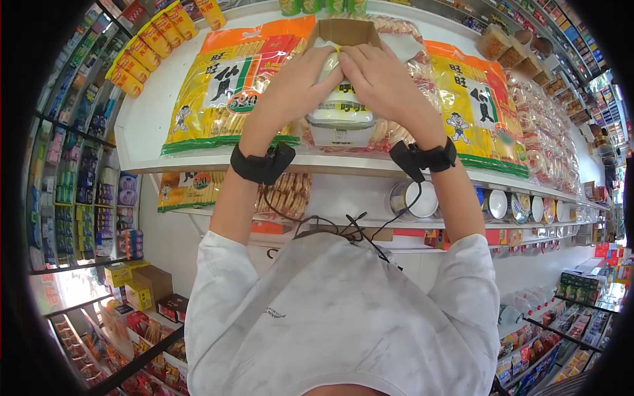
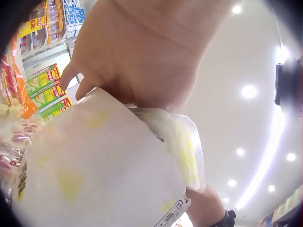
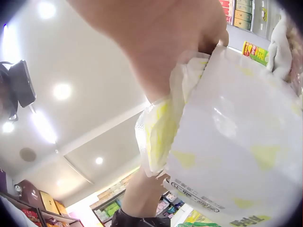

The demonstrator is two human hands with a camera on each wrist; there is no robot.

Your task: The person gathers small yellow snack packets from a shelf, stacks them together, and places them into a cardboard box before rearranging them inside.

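In the head view, a box with a brown inner wall (image 1: 345, 30) stands at the shelf's front, with white and yellow packages (image 1: 341, 109) bearing black characters in it. My left hand (image 1: 294, 86) and right hand (image 1: 382, 82) meet over the packages, fingertips close together. A white packet with yellow triangles (image 2: 94, 161) fills much of the left wrist view, where my left hand (image 2: 137, 52) grips its upper edge. From the other side, my right hand (image 3: 165, 42) pinches the packet's edge (image 3: 236, 123). Some fingertips are hidden behind it.
Large yellow rice-cracker bags (image 1: 231, 86) flank the box, another bag (image 1: 469, 105) to the right. Yellow canisters (image 1: 142, 56) line the shelf's back left, green ones (image 1: 323, 5) behind the box. Round tins (image 1: 422, 198) sit on the lower shelf. Black cables (image 1: 356, 224) hang between my wrists.
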